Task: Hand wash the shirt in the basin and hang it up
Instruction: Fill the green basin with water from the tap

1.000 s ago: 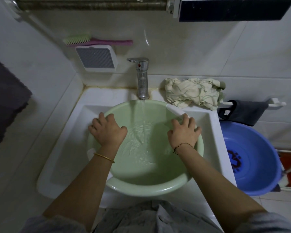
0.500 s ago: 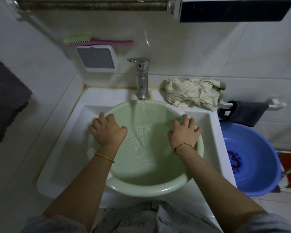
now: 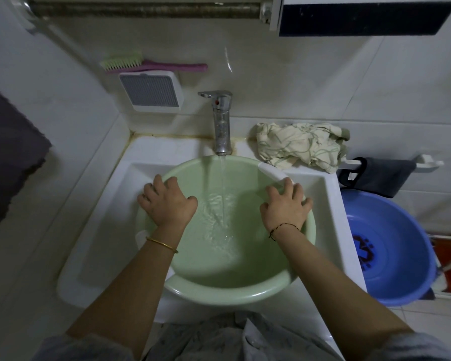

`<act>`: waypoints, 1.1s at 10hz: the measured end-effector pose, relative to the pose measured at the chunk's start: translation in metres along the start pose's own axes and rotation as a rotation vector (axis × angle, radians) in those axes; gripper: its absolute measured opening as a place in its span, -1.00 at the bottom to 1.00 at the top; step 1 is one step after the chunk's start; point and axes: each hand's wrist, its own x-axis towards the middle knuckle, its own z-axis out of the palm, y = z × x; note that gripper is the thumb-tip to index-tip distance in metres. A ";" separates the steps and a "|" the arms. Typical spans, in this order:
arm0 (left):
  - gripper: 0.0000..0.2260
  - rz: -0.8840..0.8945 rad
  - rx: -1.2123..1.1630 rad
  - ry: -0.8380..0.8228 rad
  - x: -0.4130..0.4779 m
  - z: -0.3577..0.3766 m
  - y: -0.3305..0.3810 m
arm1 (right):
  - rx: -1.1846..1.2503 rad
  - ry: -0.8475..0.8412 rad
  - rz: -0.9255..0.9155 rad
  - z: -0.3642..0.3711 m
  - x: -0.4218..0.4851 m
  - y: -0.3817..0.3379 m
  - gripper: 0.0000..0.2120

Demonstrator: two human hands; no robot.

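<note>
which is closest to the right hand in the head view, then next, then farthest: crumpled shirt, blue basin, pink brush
From the right hand:
1. Crumpled shirt, just beyond it on the sink's back corner.
2. Blue basin, off to its right, lower down.
3. Pink brush, far left on the wall.

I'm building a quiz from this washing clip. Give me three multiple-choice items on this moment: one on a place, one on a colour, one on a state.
1. Where does the crumpled shirt lie?
A. in the green basin
B. on the sink's back right corner
C. in the blue tub

2. What colour is the basin under the tap?
A. pale green
B. red
C. black

3. The tap is:
A. off
B. running
C. covered

Key: 1 B, it lies beside the tap; 2 A, pale green rim; 3 B, a stream falls into the basin.
</note>
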 end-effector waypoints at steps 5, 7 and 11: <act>-0.43 -0.002 0.003 -0.010 -0.001 -0.002 0.000 | -0.002 0.008 -0.002 0.000 0.000 0.000 -0.62; -0.43 -0.002 -0.005 -0.004 -0.001 -0.001 0.000 | -0.005 0.007 -0.001 0.000 0.000 0.000 -0.62; -0.43 -0.001 -0.001 0.004 -0.001 -0.001 0.000 | -0.006 -0.001 0.000 0.000 0.000 0.000 -0.61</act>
